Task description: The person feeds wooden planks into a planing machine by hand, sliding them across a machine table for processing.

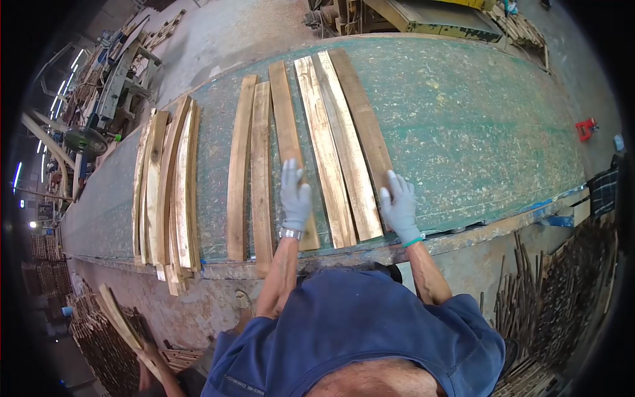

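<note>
My left hand [296,198], in a grey glove, lies with fingers stretched out on a brown wooden board [284,112]. My right hand [399,206], gloved too, rests at the near end of a darker board [360,109], fingers apart against its right edge. Between the hands lie a pale board [324,152] with rough streaks and another pale board [354,162] close beside the dark one. Left of my left hand are two brown boards, one [262,165] jutting past the table edge and one [241,165] farther left.
The boards lie across a long green, paint-speckled table [476,139]. A loose stack of boards [165,192] overhangs its near edge at left. Another person's arm [165,374] holds a wooden strip [122,321] at lower left. Stacked sticks [562,298] stand at right; yellow machinery [443,20] is beyond.
</note>
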`<action>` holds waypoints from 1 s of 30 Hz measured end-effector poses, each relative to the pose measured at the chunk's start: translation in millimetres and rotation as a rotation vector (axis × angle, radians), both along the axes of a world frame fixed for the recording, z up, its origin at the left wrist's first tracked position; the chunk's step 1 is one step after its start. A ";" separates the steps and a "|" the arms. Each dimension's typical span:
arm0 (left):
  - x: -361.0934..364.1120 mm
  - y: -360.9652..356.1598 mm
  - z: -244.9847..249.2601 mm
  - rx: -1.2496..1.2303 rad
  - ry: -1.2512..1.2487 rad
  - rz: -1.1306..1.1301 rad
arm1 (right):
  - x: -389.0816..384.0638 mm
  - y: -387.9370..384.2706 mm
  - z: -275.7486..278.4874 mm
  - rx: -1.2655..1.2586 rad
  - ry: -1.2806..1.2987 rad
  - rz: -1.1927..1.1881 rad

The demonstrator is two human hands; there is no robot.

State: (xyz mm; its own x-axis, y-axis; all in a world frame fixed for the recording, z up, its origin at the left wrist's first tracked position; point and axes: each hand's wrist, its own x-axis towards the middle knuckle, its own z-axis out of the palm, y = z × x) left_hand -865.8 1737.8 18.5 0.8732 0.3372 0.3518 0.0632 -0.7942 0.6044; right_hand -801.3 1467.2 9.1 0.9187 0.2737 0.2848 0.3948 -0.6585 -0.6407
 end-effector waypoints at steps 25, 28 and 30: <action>44.8 -35.1 6.5 -0.196 0.401 0.172 | -42.2 -97.0 0.0 -0.463 -0.049 -0.292; 65.0 -80.0 12.6 -0.177 0.373 -0.015 | -41.3 -130.3 7.4 -0.501 0.012 -0.426; 75.3 -112.8 12.3 -0.182 0.369 -0.105 | -33.8 -163.2 -0.5 -0.504 0.011 -0.542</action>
State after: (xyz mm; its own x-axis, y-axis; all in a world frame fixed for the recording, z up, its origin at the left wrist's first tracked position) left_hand -790.6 1625.0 30.9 0.9625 0.2670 -0.0482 0.2259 -0.6902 0.6875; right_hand -835.1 1304.0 8.6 0.9643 -0.1237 0.2340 -0.0738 -0.9747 -0.2109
